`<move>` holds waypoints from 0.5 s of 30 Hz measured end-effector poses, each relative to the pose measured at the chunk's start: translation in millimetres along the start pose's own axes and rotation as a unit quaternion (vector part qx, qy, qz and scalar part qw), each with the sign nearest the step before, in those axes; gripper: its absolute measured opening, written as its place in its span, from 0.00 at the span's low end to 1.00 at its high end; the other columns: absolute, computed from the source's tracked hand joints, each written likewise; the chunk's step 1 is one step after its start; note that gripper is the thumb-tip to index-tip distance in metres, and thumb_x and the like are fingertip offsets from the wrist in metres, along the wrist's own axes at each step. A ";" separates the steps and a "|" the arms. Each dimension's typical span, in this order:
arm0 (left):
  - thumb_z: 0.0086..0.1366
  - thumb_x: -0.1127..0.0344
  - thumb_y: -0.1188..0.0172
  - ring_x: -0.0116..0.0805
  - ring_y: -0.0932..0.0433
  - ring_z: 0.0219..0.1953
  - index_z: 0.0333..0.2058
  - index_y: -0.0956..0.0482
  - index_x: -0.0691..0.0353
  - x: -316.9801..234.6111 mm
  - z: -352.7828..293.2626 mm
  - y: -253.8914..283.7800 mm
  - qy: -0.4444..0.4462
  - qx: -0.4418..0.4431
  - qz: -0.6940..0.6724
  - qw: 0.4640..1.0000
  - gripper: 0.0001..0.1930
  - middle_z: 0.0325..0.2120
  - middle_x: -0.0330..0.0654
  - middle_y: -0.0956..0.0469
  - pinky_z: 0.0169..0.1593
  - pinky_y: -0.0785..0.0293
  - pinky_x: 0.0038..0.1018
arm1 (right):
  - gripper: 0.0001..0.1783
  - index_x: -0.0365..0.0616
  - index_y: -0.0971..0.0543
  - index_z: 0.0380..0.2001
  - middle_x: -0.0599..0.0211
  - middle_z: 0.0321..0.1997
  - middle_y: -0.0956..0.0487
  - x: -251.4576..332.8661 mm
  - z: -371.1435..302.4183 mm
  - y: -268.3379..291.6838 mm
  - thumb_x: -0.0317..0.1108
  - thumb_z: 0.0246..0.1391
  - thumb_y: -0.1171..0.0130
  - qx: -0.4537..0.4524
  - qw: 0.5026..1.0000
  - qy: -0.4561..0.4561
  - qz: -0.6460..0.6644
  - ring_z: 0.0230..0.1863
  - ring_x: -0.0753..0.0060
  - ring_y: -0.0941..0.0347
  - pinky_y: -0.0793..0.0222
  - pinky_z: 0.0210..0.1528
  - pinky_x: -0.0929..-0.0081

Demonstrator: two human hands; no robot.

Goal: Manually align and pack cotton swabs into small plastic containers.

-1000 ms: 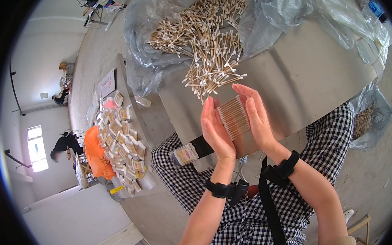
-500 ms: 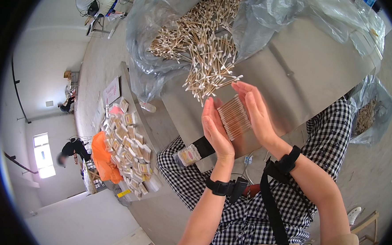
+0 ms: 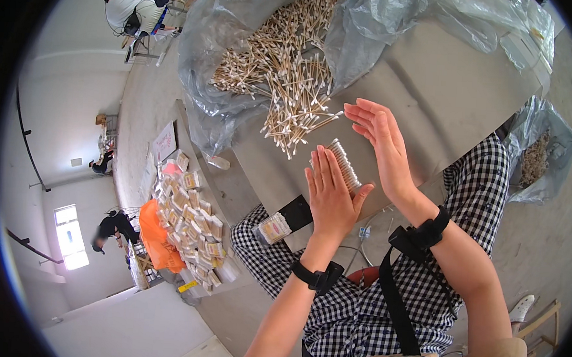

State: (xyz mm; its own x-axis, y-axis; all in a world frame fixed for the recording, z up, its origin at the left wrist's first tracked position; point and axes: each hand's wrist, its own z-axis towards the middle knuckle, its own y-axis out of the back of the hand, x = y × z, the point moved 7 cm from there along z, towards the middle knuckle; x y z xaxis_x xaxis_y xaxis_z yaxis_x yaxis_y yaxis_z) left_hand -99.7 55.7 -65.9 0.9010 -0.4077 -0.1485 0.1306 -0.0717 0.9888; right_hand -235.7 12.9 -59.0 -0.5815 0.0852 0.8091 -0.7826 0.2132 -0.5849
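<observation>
A row of cotton swabs [image 3: 347, 166] lies side by side on the grey-brown table, mostly covered, with its white tips showing in a slanting line. My left hand [image 3: 332, 197] rests on it, palm down and fingers stretched out, with the thumb beside the row's near end. To the right, my right hand [image 3: 386, 148] is held on edge, fingers extended and nothing in them, apart from the row. Just beyond both hands, a big heap of loose cotton swabs [image 3: 291, 82] spills out of a clear plastic bag [image 3: 204, 64].
At the table's near left edge sits a small pack of swabs [image 3: 274, 229] beside a black pad [image 3: 295, 212]. Further left are many filled packs [image 3: 190, 215] and an orange bag [image 3: 157, 236]. A lined bin [image 3: 539, 159] stands right. Other people are seated or standing far left.
My left hand has turned from upright on edge to palm down over the swab row. My right hand has drawn away from the row, up and to the right.
</observation>
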 end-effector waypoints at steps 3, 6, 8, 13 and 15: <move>0.67 0.36 0.49 0.59 0.56 0.74 0.69 0.58 0.76 3.1 3.3 7.4 0.014 0.021 0.002 1.000 0.52 0.71 0.63 0.53 0.72 0.61 0.55 | 0.31 0.37 0.33 0.61 0.56 0.60 0.26 -0.8 0.8 1.8 0.54 0.73 0.62 -0.010 1.000 -0.011 -0.003 0.65 0.66 0.33 0.42 0.67 0.66; 0.68 0.41 0.46 0.57 0.52 0.73 0.70 0.56 0.74 5.7 2.2 23.2 0.025 0.016 -0.011 1.000 0.48 0.69 0.60 0.48 0.72 0.62 0.56 | 0.31 0.37 0.33 0.60 0.56 0.60 0.26 -1.8 0.0 1.5 0.54 0.73 0.62 -0.002 1.000 -0.009 -0.009 0.64 0.66 0.33 0.41 0.66 0.66; 0.68 0.45 0.44 0.56 0.50 0.73 0.70 0.54 0.71 14.2 -1.4 34.6 0.027 -0.002 -0.022 0.999 0.45 0.68 0.59 0.44 0.72 0.63 0.56 | 0.31 0.37 0.32 0.60 0.56 0.60 0.26 -2.3 1.5 4.3 0.54 0.73 0.62 -0.007 1.000 -0.015 -0.012 0.64 0.66 0.33 0.40 0.66 0.66; 0.68 0.64 0.40 0.46 0.30 0.58 0.58 0.33 0.65 64.5 -20.5 65.6 0.131 -0.113 -0.146 0.974 0.23 0.53 0.49 0.28 0.63 0.40 0.42 | 0.30 0.36 0.32 0.59 0.55 0.59 0.26 -2.4 1.8 1.7 0.54 0.73 0.61 -0.011 1.000 -0.020 -0.013 0.64 0.65 0.32 0.40 0.66 0.67; 0.64 0.69 0.38 0.40 0.23 0.47 0.43 0.22 0.64 75.2 -26.3 64.6 0.171 -0.139 -0.167 0.961 0.10 0.41 0.44 0.21 0.55 0.30 0.35 | 0.27 0.36 0.32 0.58 0.55 0.59 0.25 -1.1 -0.6 -2.5 0.49 0.73 0.57 0.010 0.997 0.023 -0.073 0.63 0.64 0.31 0.39 0.66 0.67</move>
State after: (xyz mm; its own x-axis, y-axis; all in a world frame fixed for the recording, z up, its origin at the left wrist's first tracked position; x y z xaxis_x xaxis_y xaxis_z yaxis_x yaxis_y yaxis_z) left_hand -12.6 44.4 -12.9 0.8671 -0.0780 -0.4920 0.4981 0.1187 0.8590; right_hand -233.0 12.8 -58.4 -0.4498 0.0992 0.8876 -0.8631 0.2073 -0.4606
